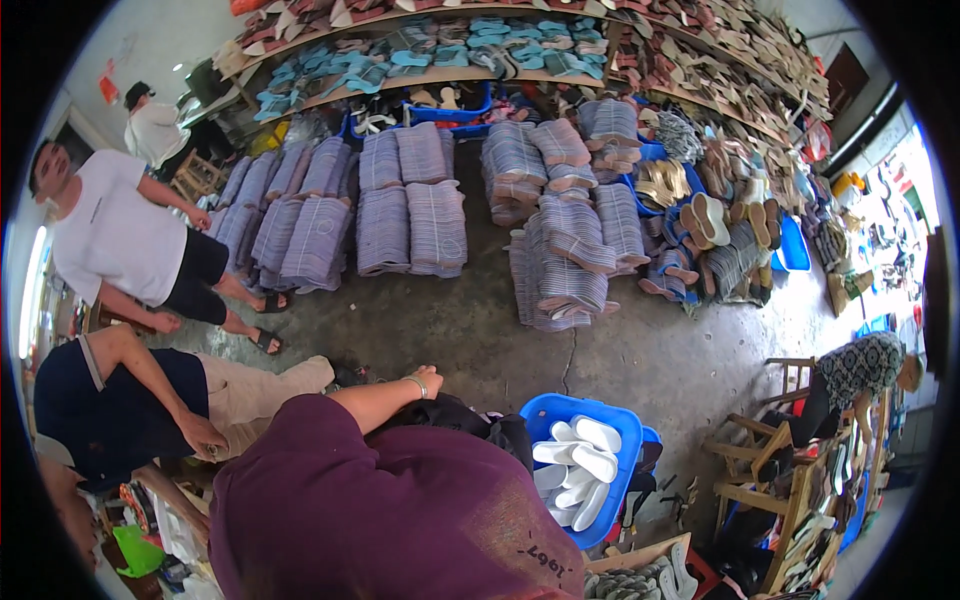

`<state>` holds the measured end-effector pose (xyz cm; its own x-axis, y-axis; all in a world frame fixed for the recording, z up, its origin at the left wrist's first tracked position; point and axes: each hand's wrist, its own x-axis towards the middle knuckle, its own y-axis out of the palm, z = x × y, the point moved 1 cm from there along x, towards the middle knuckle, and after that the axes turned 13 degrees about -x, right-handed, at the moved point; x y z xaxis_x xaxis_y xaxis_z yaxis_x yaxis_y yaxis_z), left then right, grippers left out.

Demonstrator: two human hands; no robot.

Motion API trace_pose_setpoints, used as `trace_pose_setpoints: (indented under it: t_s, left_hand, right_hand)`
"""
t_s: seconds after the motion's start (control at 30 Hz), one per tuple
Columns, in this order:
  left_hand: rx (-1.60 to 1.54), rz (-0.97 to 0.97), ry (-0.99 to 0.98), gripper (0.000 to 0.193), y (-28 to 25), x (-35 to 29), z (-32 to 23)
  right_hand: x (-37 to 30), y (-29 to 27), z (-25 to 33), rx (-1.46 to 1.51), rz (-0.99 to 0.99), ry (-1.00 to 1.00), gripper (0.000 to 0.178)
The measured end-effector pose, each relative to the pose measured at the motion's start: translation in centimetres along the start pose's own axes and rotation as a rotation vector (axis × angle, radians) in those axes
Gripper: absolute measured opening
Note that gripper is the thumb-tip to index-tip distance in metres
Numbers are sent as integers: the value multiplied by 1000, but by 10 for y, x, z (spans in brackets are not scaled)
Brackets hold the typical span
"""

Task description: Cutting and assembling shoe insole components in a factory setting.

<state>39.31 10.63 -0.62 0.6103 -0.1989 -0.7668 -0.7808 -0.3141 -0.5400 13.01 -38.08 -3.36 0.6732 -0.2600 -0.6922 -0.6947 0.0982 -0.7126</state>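
L hand (pixel 428 381) part-curled nr blk cloth (pixel 455 413); contents, touch unclear.

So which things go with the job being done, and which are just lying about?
Likely the job (near the left hand, though I can't tell if it holds anything):
white soles
blue tub holding them

Seemingly just lying about:
bundled purplish soles on the floor
turquoise pieces on the shelf

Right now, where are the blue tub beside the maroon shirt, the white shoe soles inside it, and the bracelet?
Blue tub (pixel 627 450): head view, inner right wall.
White shoe soles (pixel 596 462): head view, top of one sole.
Bracelet (pixel 417 385): head view, middle of the band.
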Motion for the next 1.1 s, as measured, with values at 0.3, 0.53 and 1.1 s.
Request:
trace_pose_setpoints:
  t_s: [0.3,0.53,1.1]
  left_hand:
    - [11,-56,-218,35,8,-42,48]
    - [33,-146,-90,36,10,-23,-1]
    - [820,352,797,14,-28,230,-212]
  right_hand:
    - [47,-42,-6,-98,-68,-90,66]
    - [44,-41,-15,-97,-80,-79,67]
    - [-234,128,179,976,-10,1557,50]
